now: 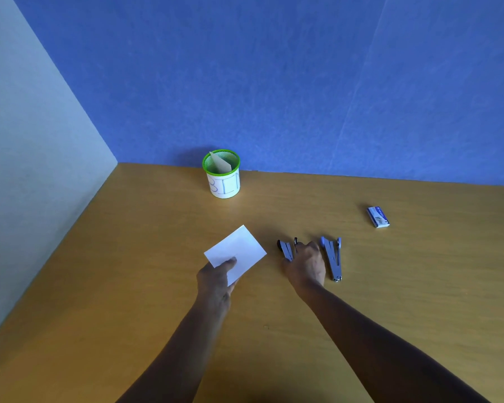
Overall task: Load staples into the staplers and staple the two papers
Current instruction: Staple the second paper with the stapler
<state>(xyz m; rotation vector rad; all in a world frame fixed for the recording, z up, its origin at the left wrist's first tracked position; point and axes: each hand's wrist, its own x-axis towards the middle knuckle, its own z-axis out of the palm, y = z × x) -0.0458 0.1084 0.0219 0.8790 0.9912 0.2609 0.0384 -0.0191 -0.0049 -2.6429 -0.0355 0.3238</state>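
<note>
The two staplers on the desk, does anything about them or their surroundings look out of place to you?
Mildly. Both staplers lie splayed open. The right hand rests on the left one. The staple box sits apart, toward the right. A paper piece pokes from the bin. No spill or damage is visible.

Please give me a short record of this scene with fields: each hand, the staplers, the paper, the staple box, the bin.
left hand: pinching white paper at its near corner
right hand: on the left stapler, grip unclear
right stapler: open, lying untouched on the table
staple box: far right, apart from the rest
bin: green-rimmed, by the blue wall, a paper piece inside
</note>
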